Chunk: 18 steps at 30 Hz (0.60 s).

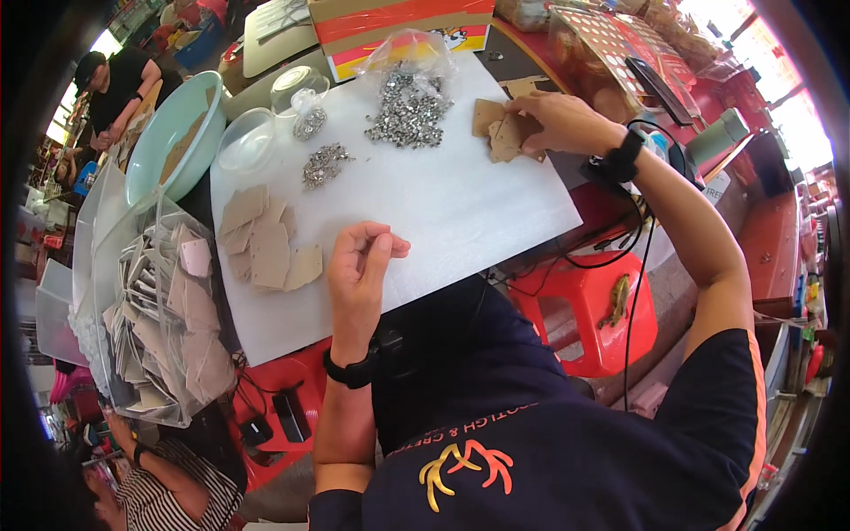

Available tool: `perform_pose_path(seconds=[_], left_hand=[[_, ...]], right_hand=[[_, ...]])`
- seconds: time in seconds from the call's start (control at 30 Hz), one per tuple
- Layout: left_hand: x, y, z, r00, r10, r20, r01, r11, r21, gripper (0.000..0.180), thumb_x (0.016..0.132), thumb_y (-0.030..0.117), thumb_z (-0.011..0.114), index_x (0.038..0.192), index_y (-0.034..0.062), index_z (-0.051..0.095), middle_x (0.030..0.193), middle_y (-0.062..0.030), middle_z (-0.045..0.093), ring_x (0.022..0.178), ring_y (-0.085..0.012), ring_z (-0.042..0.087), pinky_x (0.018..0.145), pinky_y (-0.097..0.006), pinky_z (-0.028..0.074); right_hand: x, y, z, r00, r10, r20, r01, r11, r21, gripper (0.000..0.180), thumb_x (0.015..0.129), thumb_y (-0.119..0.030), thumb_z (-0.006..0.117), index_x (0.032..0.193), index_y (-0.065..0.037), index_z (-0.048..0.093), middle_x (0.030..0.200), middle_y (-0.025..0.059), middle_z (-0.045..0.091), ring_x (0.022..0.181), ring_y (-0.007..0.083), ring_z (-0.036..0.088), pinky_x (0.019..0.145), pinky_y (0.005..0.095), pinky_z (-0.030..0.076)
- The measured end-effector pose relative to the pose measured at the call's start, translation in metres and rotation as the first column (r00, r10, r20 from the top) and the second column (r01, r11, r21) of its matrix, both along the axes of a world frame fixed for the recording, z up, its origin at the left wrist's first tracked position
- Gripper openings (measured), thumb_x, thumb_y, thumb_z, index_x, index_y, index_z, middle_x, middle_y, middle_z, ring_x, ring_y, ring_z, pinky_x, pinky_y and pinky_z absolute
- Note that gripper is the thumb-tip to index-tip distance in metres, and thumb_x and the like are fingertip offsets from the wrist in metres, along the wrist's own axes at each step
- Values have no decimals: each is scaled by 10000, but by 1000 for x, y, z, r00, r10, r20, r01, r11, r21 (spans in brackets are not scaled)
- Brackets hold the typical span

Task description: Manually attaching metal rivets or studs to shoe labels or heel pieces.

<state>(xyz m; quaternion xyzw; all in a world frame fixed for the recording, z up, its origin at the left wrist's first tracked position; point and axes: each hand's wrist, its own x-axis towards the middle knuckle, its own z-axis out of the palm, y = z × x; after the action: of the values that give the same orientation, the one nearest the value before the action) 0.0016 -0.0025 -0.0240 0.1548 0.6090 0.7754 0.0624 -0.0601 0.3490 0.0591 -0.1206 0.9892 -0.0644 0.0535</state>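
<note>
My right hand [567, 124] is at the far right of the white sheet [425, 217], its fingers and thumb closed on brown cardboard pieces [498, 124] in a small pile. Above the sheet's near edge, my left hand [359, 261] has its fingers curled with the thumb pressed to them; whatever may be between them is hidden. To its left lies a loose stack of cardboard pieces [270, 243], some with small holes. Silver metal bits form a large heap [409, 115] spilling from a clear plastic bag [416, 51]. A smaller heap of metal bits [326, 165] sits nearer.
At left, a clear bin [168, 310] full of cardboard pieces stands below a pale green basin [181, 133]. Clear plastic bowls [246, 142] and a small bag of metal bits [308, 122] rest by the sheet. Black cables hang near a red stool [593, 310]. Other people sit at left.
</note>
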Motion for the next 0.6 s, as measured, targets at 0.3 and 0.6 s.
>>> perform_pose_path(seconds=[0.3,0.6], left_hand=[[-2,-2,-3,1000,-8,21,7,999,45,116,981,60,524,1073,-8,543,904,-101,647,846,-163,638,819,-306,528],[2,3,9,1000,11,15,-12,998,66,185,985,90,526,1128,-24,556,952,-101,638,878,-182,642,821,-316,528]], right_hand=[[5,5,18,993,-21,-116,7,992,-122,368,822,-52,647,1185,-27,596,875,146,685,833,274,668,766,362,510],[21,-82,16,914,180,364,253,450,-857,335,906,-97,653,1220,-26,559,979,19,649,845,77,625,718,217,526]])
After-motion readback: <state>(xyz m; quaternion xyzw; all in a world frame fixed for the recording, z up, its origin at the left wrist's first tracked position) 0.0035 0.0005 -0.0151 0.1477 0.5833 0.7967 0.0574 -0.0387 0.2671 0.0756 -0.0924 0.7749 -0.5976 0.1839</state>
